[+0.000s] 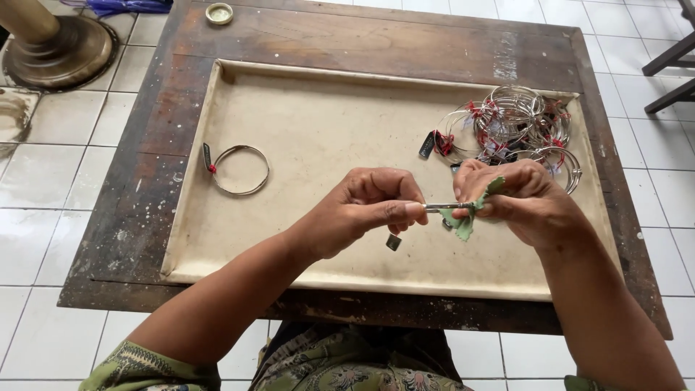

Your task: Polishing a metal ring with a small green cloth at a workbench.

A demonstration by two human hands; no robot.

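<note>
Pinching a thin metal bangle (443,207), the left hand (362,210) steadies it while the right hand (525,199) grips a green cloth (467,217) around it, over the counter (304,137).

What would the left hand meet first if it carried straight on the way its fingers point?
The left hand points rightward along the metal bangle it pinches. Straight on, it would first meet the green cloth and the right hand gripping it, almost touching already.

We can't see most of the bangle (438,207): both hands cover it, and the green cloth (467,217) wraps one end. Bangle pile (517,127) too tangled to count. Chair (670,61) and fan base (54,43) cut off by frame edges.
</note>
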